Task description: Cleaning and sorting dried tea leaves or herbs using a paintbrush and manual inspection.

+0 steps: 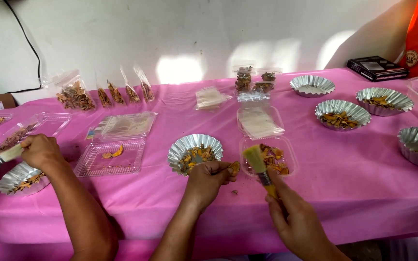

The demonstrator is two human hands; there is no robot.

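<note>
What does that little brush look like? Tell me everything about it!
The brush is small, with a flat tuft of pale yellow-green bristles on top, a dark metal band below them, and a yellow handle. It stands nearly upright, bristles up, tilted a little to the left. The right hand grips the handle from below, so most of the handle is hidden. The bristles sit in front of a clear plastic tray holding orange-brown dried pieces, above the pink tablecloth. Whether the bristles touch anything cannot be told.

Two bare forearms entering from six o'clock, left hand (208, 180) and right hand (291, 218) ungloved, sleeveless, no rings or watch visible.
</note>
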